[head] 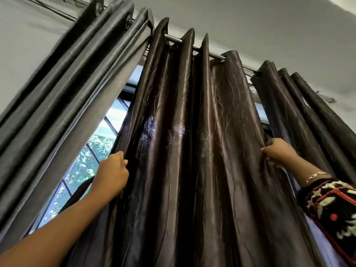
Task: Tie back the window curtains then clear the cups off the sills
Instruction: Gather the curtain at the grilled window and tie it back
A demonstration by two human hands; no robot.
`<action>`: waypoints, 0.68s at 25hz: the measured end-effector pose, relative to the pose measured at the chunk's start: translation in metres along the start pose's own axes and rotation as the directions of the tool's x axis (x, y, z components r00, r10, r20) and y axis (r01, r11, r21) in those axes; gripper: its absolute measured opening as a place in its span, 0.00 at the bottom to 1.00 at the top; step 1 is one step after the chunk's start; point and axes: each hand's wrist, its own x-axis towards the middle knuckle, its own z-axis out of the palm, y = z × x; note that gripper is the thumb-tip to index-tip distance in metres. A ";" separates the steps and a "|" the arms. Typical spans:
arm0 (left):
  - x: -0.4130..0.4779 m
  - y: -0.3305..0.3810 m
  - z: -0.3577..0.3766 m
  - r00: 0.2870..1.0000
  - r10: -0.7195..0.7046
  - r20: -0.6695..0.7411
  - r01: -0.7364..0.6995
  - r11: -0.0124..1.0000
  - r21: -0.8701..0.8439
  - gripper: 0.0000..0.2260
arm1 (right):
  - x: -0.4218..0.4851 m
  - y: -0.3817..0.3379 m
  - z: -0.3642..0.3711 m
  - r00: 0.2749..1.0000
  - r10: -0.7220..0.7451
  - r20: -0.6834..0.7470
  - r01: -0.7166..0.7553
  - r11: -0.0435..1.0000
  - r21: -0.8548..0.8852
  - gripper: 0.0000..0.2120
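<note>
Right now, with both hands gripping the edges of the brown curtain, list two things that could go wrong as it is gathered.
1. The left hand and right hand both grip the brown curtain well below the rod; a hard downward tug could strain the rod or tear the cloth at its top.
2. The bracelet on the right wrist sits close to the shiny fabric and might snag it.

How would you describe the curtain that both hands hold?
Follow the metal rod above the window. The brown curtain hangs in the middle, its edges gripped by the left hand and right hand. Unlike the plain grey curtain and dark curtain beside it, it shines with embossed vines.
</note>
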 end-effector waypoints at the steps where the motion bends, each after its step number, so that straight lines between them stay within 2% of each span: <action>1: 0.001 -0.001 0.000 1.000 0.004 0.004 -0.004 1.000 0.000 0.14 | -0.004 -0.006 0.005 0.998 -0.055 -0.027 0.054 0.997 -0.048 0.08; 3: 0.003 -0.004 -0.001 1.000 0.009 0.005 -0.009 1.000 -0.005 0.11 | -0.008 -0.018 0.019 0.985 -0.131 -0.112 0.119 0.987 -0.108 0.12; 5: 0.005 -0.008 -0.005 1.000 0.024 -0.003 -0.024 1.000 -0.010 0.08 | -0.012 -0.022 0.024 0.972 -0.064 -0.227 0.044 0.995 -0.093 0.19; 6: 0.006 -0.010 -0.008 1.000 0.031 -0.004 -0.031 0.999 -0.009 0.07 | -0.009 -0.016 0.022 0.972 0.013 -0.234 -0.034 0.996 -0.087 0.24; 8: 0.009 -0.016 -0.014 0.999 0.045 0.004 -0.045 0.999 0.017 0.06 | 0.001 0.001 0.017 0.981 0.135 -0.139 -0.147 0.986 -0.074 0.33; 9: 0.010 -0.019 -0.016 0.999 0.054 0.003 -0.054 0.998 0.034 0.06 | 0.004 0.008 0.013 0.984 0.152 -0.090 -0.160 0.983 -0.094 0.33; 11: 0.012 -0.024 -0.021 0.998 0.061 -0.009 -0.060 0.996 0.059 0.05 | -0.001 0.009 0.009 0.993 0.107 -0.056 -0.114 0.981 -0.157 0.25; 13: 0.014 -0.028 -0.024 0.998 0.055 -0.020 -0.054 0.997 0.057 0.06 | -0.011 -0.005 0.013 0.997 -0.017 -0.077 0.001 0.980 -0.200 0.18; 17: 0.011 -0.027 -0.023 0.998 0.052 -0.027 -0.051 0.998 0.036 0.13 | -0.034 -0.058 0.045 0.965 -0.246 -0.093 0.230 0.961 -0.153 0.14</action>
